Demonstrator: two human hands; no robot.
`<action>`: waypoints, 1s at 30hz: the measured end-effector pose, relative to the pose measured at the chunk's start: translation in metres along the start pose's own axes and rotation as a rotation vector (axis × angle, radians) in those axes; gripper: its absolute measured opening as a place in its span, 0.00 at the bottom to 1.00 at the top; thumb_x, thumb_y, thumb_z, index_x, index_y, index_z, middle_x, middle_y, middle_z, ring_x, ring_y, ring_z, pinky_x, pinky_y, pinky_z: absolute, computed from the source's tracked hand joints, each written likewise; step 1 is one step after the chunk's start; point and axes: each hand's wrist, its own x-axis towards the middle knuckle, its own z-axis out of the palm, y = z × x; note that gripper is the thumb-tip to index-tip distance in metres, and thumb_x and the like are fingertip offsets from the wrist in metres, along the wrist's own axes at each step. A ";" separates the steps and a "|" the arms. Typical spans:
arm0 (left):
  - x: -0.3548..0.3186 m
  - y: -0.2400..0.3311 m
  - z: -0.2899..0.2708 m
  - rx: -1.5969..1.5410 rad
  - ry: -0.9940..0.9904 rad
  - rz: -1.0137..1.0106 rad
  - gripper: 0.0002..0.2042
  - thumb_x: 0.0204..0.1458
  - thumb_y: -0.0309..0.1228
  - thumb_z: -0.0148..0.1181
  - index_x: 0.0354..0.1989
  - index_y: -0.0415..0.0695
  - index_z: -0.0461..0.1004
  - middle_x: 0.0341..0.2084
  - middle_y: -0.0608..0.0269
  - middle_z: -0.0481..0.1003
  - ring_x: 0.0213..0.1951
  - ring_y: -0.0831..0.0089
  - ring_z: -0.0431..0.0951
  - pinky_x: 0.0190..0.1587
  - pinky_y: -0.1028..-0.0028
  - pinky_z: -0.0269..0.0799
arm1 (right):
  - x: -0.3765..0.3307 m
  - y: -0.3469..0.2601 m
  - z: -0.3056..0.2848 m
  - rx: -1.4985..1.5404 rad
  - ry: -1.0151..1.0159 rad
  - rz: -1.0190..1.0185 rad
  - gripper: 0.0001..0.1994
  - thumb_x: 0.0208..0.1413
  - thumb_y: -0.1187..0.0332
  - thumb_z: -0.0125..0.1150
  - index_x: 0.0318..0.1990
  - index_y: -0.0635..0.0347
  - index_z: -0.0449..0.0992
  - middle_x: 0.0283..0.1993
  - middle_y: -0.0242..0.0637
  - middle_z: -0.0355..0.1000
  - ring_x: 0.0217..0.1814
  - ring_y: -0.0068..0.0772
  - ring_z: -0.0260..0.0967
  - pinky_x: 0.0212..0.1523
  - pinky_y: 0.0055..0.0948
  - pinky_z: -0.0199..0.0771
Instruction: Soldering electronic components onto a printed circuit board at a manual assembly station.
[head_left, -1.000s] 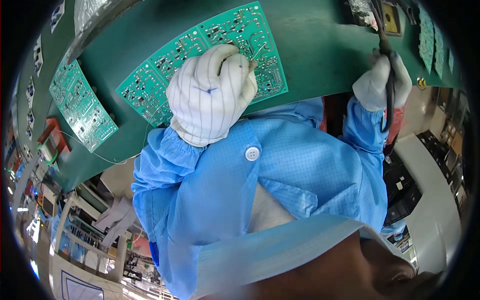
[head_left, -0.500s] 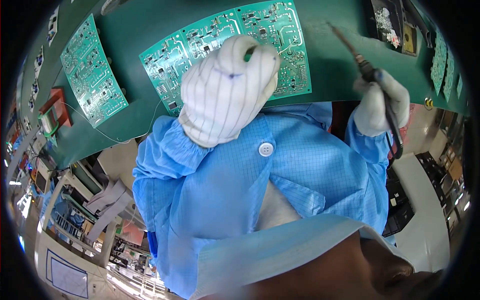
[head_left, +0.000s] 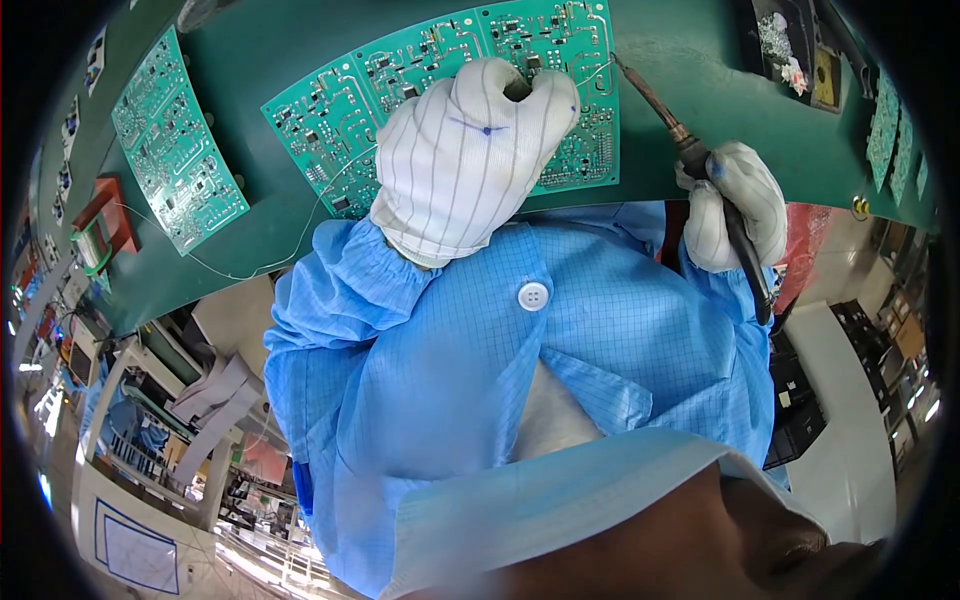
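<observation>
A green circuit board panel (head_left: 430, 50) lies on the green mat in front of me. My left hand (head_left: 465, 160), in a white striped glove, is over the panel's near part, thumb and forefinger pinched on thin solder wire (head_left: 597, 74). The wire's end sticks out to the right over the board; its other length trails left toward a spool. My right hand (head_left: 737, 205), also gloved, grips a soldering iron (head_left: 690, 150) by its dark handle. The iron's tip is at the panel's right edge, close to the wire's end; whether they touch I cannot tell.
At left lies another circuit board panel (head_left: 180, 140). A solder spool (head_left: 92, 248) sits on a red holder (head_left: 120, 215) near the mat's left edge. Back right holds a black tray (head_left: 775, 45) with a yellow sponge (head_left: 825, 78). More boards (head_left: 884, 130) stand at the far right.
My right hand has brought the soldering iron leftward, its tip now beside the solder wire. My left hand has shifted slightly right and up, still pinching the wire.
</observation>
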 end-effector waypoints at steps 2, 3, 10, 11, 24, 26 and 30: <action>0.000 0.001 -0.001 0.000 -0.024 -0.018 0.09 0.45 0.37 0.65 0.35 0.61 0.75 0.32 0.72 0.67 0.25 0.76 0.69 0.22 0.75 0.63 | 0.002 0.000 0.001 -0.020 0.007 -0.048 0.17 0.43 0.86 0.52 0.44 0.70 0.70 0.29 0.52 0.72 0.24 0.42 0.72 0.28 0.36 0.76; 0.000 0.001 -0.001 0.034 -0.030 -0.012 0.08 0.45 0.37 0.65 0.35 0.61 0.76 0.32 0.72 0.67 0.25 0.76 0.69 0.22 0.75 0.63 | 0.004 0.001 0.002 -0.045 0.007 -0.065 0.17 0.43 0.86 0.52 0.44 0.69 0.70 0.29 0.51 0.72 0.24 0.42 0.72 0.28 0.36 0.76; 0.003 0.001 -0.004 -0.050 -0.025 -0.046 0.10 0.44 0.36 0.67 0.36 0.60 0.76 0.32 0.72 0.69 0.26 0.76 0.71 0.24 0.75 0.68 | 0.005 -0.002 0.003 -0.109 0.265 0.053 0.12 0.37 0.78 0.65 0.34 0.68 0.77 0.26 0.45 0.76 0.23 0.38 0.76 0.25 0.31 0.78; 0.004 0.001 -0.006 -0.061 0.002 -0.038 0.11 0.44 0.35 0.68 0.37 0.59 0.76 0.32 0.72 0.69 0.27 0.76 0.72 0.25 0.75 0.69 | 0.004 -0.004 -0.003 -0.218 0.258 0.121 0.12 0.44 0.81 0.58 0.40 0.69 0.73 0.30 0.48 0.75 0.27 0.37 0.76 0.30 0.30 0.79; -0.001 -0.013 -0.065 -0.257 -0.020 -0.204 0.13 0.43 0.31 0.71 0.37 0.54 0.76 0.31 0.69 0.73 0.26 0.72 0.75 0.28 0.73 0.74 | -0.007 0.052 -0.041 -0.391 0.495 0.323 0.11 0.57 0.76 0.58 0.46 0.73 0.71 0.33 0.48 0.77 0.33 0.32 0.76 0.37 0.29 0.77; -0.004 -0.022 -0.068 -0.223 -0.035 -0.196 0.12 0.43 0.31 0.70 0.36 0.54 0.76 0.29 0.69 0.73 0.25 0.71 0.75 0.27 0.73 0.74 | -0.002 0.048 -0.041 -0.367 0.553 0.332 0.11 0.57 0.76 0.57 0.44 0.74 0.72 0.33 0.49 0.77 0.33 0.33 0.77 0.36 0.28 0.78; -0.008 -0.035 -0.067 -0.098 -0.047 -0.123 0.11 0.43 0.30 0.70 0.34 0.54 0.75 0.26 0.69 0.72 0.25 0.71 0.75 0.27 0.74 0.74 | 0.010 0.044 -0.035 -0.558 0.404 0.128 0.10 0.57 0.77 0.57 0.44 0.76 0.72 0.34 0.53 0.77 0.32 0.36 0.78 0.35 0.30 0.81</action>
